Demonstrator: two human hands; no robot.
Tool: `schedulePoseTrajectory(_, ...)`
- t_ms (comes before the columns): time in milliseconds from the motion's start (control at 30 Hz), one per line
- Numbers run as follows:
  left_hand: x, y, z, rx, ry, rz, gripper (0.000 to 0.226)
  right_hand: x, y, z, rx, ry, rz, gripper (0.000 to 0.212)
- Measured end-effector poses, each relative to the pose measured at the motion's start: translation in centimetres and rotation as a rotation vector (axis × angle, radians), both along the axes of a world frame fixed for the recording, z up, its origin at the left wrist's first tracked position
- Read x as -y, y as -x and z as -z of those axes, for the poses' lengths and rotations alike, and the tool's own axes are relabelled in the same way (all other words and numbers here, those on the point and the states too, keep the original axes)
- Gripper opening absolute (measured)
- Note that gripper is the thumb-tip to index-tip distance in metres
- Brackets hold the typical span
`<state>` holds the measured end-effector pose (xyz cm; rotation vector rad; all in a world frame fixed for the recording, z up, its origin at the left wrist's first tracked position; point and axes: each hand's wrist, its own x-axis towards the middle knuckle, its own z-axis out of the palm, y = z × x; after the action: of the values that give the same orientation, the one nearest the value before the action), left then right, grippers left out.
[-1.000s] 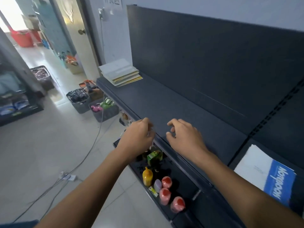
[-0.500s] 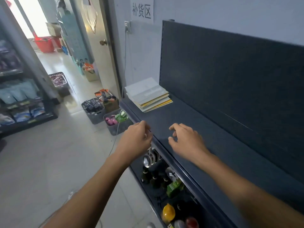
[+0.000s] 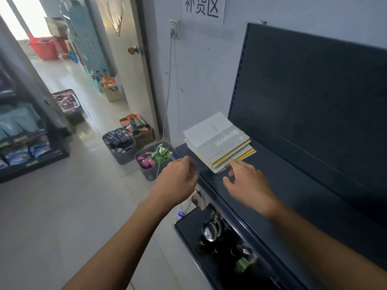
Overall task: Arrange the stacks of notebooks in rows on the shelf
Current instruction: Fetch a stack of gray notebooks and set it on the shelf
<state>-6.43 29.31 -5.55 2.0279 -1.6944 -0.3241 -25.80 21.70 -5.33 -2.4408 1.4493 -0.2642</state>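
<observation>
The stack of notebooks (image 3: 217, 141) lies fanned at the far end of the shelf (image 3: 272, 185). The left hand (image 3: 178, 181) and right hand (image 3: 247, 181) hover just beside it, fingers loosely curled and holding nothing. They'd best clasp it low from both sides, squaring the slipped bottom books.

White and yellow notebooks (image 3: 219, 143), dark-grey shelf (image 3: 261, 185).

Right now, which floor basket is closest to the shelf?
The grey basket of pink and green packs, at the end of the shelf; the dark-packet basket and the purple-packet basket sit farther off.
</observation>
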Motion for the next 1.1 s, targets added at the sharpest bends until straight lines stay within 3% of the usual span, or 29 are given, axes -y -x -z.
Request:
schedulePoseTrajectory(333,7.2,-9.2,0.5,0.014,-0.005,0.318,0.022,0.9,-8.8,1.4,0.038,-0.043,0.327,0.028)
schedulePoseTrajectory(667,14.8,-8.2,-0.1,-0.019,0.016,0.615,0.023,2.8,-8.8,0.9,0.078,-0.067,0.632,0.030)
schedulePoseTrajectory(800,18.2,-7.0,0.0,0.049,0.016,0.694,0.026,5.0,-8.0,0.9,0.121,-0.090,0.721,0.031)
schedulePoseTrajectory(933,21.7,-6.6,0.2,0.104,0.044,0.720,0.025,7.2,-7.5,1.4,0.154,-0.128,0.809,0.036)
schedulePoseTrajectory(1100,24.8,-6.6,1.0,0.211,0.092,0.578,0.032,9.7,-7.9,3.0,0.195,-0.142,0.865,0.029)
